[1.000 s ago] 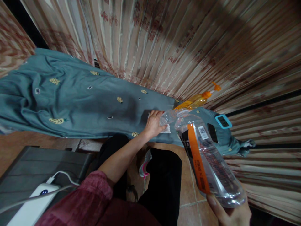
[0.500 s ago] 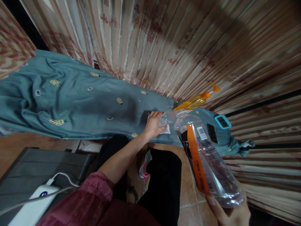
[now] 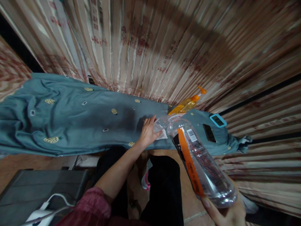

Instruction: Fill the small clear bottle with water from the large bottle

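My right hand (image 3: pixel 227 209) grips the base of a large clear plastic bottle (image 3: pixel 207 163) with an orange and black label. That bottle is tilted, its base toward me and its neck pointing away to the left. At its mouth is a small clear plastic container (image 3: pixel 160 124), with my left hand (image 3: pixel 148 131) closed around its side. Whether the two rims touch, I cannot tell. Beneath the left fingers a white tissue (image 3: pixel 162 135) lies on the green cloth (image 3: pixel 122 125). No liquid is clearly visible in the large bottle.
Behind the hands is a yellow pump bottle (image 3: pixel 184 105), tilted in the view. A dark phone (image 3: pixel 209 133) and a blue-framed digital timer (image 3: pixel 218 120) lie on the cloth to the right. A pleated curtain (image 3: pixel 145 53) backs the surface. A white power bank (image 3: pixel 39 218) sits lower left.
The view has shifted, so the cloth and things on it appear lower and slightly left. Both hands keep their holds, and the large bottle stays tilted against or near the small container.
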Action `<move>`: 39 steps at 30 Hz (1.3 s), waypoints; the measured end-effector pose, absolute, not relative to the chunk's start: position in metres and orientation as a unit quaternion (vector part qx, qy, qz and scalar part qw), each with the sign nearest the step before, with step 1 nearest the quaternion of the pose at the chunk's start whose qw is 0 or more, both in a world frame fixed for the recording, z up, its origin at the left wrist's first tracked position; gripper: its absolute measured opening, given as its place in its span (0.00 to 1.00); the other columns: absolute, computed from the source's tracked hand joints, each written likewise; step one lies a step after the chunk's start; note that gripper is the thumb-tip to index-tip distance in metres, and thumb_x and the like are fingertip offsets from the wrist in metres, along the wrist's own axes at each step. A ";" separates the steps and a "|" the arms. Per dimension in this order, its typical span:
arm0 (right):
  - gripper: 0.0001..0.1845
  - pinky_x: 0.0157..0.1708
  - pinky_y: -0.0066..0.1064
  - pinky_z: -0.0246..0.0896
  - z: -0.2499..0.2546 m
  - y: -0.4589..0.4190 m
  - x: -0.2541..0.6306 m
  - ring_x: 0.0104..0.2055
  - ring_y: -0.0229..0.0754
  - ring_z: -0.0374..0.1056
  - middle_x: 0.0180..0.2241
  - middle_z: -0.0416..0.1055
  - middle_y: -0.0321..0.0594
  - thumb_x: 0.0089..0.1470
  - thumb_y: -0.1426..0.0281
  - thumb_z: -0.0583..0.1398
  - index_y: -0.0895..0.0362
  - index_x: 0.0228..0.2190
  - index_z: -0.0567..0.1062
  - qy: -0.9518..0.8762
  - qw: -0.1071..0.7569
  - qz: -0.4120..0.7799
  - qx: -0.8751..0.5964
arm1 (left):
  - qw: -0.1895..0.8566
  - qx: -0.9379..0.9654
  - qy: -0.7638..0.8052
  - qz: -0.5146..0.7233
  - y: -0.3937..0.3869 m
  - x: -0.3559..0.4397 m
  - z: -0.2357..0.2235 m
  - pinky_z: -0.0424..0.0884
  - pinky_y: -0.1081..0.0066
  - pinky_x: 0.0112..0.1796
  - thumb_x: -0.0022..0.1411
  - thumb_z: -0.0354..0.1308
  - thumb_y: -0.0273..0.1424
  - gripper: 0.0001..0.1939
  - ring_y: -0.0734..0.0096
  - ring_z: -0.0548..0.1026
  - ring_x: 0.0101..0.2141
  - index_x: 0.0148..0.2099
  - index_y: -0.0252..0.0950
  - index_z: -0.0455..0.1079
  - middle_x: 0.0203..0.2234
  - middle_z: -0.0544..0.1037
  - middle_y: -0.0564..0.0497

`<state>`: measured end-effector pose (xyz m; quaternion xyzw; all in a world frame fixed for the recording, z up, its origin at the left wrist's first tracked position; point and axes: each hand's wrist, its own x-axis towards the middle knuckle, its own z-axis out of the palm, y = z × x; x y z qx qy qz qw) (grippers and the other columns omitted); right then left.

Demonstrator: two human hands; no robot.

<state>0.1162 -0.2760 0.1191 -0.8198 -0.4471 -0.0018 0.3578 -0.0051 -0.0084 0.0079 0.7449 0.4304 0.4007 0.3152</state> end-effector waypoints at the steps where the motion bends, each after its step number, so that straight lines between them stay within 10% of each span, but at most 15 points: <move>1: 0.38 0.48 0.44 0.68 0.118 -0.276 0.116 0.47 0.55 0.72 0.47 0.73 0.49 0.53 0.45 0.62 0.59 0.55 0.69 -0.449 0.356 -0.005 -0.820 | 0.319 0.742 0.428 0.406 -0.008 -0.005 0.007 0.72 0.51 0.55 0.52 0.71 0.30 0.42 0.52 0.74 0.52 0.66 0.38 0.60 0.52 0.77 0.44; 39: 0.50 0.48 0.41 0.71 0.086 -0.269 0.133 0.56 0.58 0.72 0.53 0.74 0.52 0.49 0.48 0.67 0.55 0.65 0.58 -0.471 0.400 0.058 -0.784 | 0.308 0.695 0.441 0.477 0.000 0.000 -0.011 0.73 0.54 0.55 0.49 0.73 0.29 0.29 0.53 0.75 0.50 0.54 0.37 0.72 0.48 0.80 0.45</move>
